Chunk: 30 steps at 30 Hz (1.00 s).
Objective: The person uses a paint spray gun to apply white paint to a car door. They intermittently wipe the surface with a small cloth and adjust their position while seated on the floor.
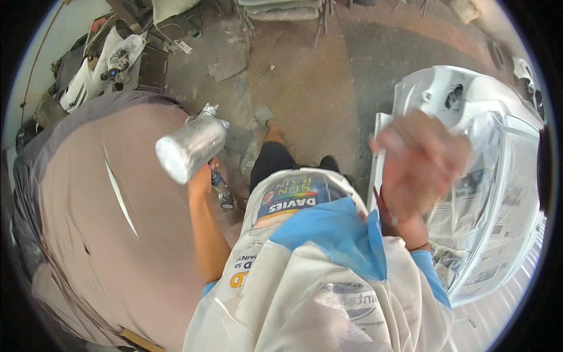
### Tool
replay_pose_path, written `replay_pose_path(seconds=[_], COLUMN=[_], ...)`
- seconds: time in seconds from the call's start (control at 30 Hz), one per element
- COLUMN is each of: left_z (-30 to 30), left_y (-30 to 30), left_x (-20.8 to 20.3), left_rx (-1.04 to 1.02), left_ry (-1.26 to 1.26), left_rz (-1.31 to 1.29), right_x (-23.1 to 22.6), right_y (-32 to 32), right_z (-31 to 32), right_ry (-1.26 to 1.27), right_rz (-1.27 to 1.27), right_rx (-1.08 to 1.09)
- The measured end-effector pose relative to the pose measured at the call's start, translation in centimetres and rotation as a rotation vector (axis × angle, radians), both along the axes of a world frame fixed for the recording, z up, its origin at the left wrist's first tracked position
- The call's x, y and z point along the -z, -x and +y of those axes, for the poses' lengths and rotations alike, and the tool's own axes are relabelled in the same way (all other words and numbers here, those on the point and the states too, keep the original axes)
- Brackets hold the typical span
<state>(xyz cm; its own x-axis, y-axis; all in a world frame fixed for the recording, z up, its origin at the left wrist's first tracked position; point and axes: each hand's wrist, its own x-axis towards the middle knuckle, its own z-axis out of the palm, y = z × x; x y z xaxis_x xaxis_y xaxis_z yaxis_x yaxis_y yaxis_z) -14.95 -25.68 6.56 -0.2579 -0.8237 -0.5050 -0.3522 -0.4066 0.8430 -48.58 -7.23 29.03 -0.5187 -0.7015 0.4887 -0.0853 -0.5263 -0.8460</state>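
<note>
My left hand (201,179) is wrapped round a spray gun, mostly hidden behind its big silver cup (192,148). The cup is tilted, its round base facing up toward me. Below the hand, the lower end of the gun (222,190) shows, with its metal fitting. My right hand (419,161) is raised close to the camera, in front of a white vehicle body (446,79) on the right. Motion smears its fingers, and whether they hold anything does not show. A dark red band (384,208) circles the right wrist.
A large beige cloth cover (129,246) with a tear bulges up on my left. Newspaper sheets (457,234) cover part of the white body. Dismantled parts (111,64) are heaped at the far left, beside a dark crate (151,70). Chairs (281,10) stand at the back.
</note>
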Motion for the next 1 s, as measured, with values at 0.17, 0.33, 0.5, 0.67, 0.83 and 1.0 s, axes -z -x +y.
replay_pose_path(seconds=[0.17,0.33,0.5,0.67,0.83,1.0], left_z=[-10.9,-19.7,-21.6,-23.3,-25.7,-27.2], left_y=[4.4,10.3,14.5,20.6,28.3,33.4], left_x=[-1.6,-4.0,-3.3,-3.8,-2.8,-0.7], left_rx=[0.014,-0.197,-0.395,-0.475,-0.583,-0.537], left_ry=[-0.538,-0.989,-0.920,-0.890,-0.946,-1.002], left_rz=[0.399,0.634,0.588,0.527,0.593,0.691], right_x=[12.5,18.4,21.0,22.8,25.0,25.6], right_y=[4.4,6.4,9.9,14.8,20.3,25.7], right_z=[-16.3,-27.5,-36.1,-41.9,-44.1,-44.3], right_ry=[-0.572,-0.762,-0.953,-1.002,-0.990,-0.942], right_rz=[-0.158,-0.336,-0.564,-0.378,-0.342,-0.771], right_rx=[0.036,-0.334,-0.657,-0.806,-0.715,-0.907])
